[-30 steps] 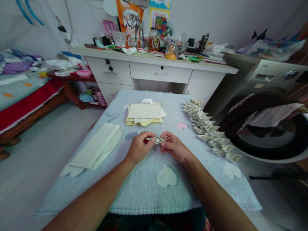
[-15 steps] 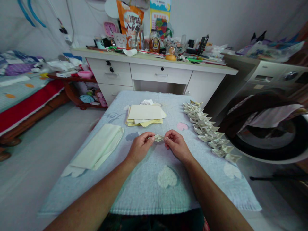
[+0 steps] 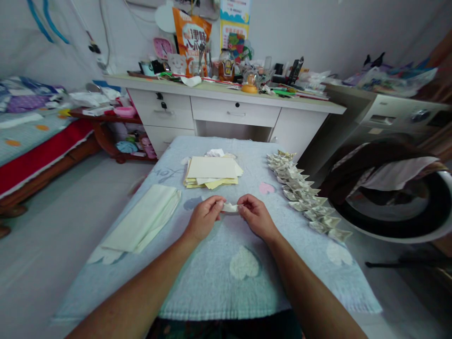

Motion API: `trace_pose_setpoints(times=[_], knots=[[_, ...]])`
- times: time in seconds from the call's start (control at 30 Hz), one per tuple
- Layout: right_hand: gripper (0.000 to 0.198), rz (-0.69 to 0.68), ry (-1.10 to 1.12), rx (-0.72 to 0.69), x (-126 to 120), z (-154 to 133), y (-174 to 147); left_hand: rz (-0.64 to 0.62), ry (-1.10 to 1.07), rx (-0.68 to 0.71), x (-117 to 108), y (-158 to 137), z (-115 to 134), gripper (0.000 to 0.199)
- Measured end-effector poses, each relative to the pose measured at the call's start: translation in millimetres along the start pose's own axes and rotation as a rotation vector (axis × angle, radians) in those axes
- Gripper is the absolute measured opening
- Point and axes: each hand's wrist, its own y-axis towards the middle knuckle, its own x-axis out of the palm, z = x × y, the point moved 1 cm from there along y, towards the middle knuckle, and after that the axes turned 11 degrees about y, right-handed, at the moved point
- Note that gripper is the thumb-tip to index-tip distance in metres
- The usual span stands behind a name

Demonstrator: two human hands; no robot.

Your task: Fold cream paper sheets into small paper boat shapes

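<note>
Folded paper (image 3: pixel 231 207) spans left fingers (image 3: pixel 214 201) and right fingers (image 3: pixel 248 200).

One left hand (image 3: pixel 205 218), one right hand (image 3: pixel 259 216); one held paper (image 3: pixel 231 207); one paper stack (image 3: pixel 211 168); one long folded bundle (image 3: pixel 144 219); one row of folded papers (image 3: pixel 302 194) that overlap too closely to count; one orange bag (image 3: pixel 191 35); one clock (image 3: pixel 163 47); one washing machine (image 3: pixel 404 107).

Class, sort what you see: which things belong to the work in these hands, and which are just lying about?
Likely part of the work:
small folded paper, pinched by left hand and right hand
rows of folded pieces
paper stack
pale folded sheets

Just lying about:
orange bag
pink clock
jar
pink bowl
</note>
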Motion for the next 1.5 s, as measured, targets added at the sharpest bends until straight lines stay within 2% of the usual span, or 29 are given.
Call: trace_pose_setpoints(times=[0.3,0.4,0.5,0.63,1.03,1.33,1.5], knots=[[0.01,0.088,0.241,0.209,1,2,3,-0.187,-0.343,-0.062,-3,0,3,0.033],[0.01,0.084,0.183,0.185,3,-1,2,-0.209,-0.426,-0.092,-4,0,3,0.033],[0.013,0.025,0.054,0.066,8,-2,1,-0.184,-0.457,-0.123,-3,1,0,0.032],[0.017,0.007,-0.069,-0.018,12,3,0,-0.18,-0.415,-0.12,-1,2,-3,0.031],[0.011,0.006,-0.031,0.044,13,3,-1,-0.248,-0.276,-0.035,2,2,-4,0.022],[0.016,-0.007,-0.053,0.012,14,10,-4,-0.239,-0.219,-0.024,3,1,3,0.022],[0.038,0.056,0.05,-0.033,15,11,-4,-0.246,-0.205,-0.016,4,0,5,0.024]])
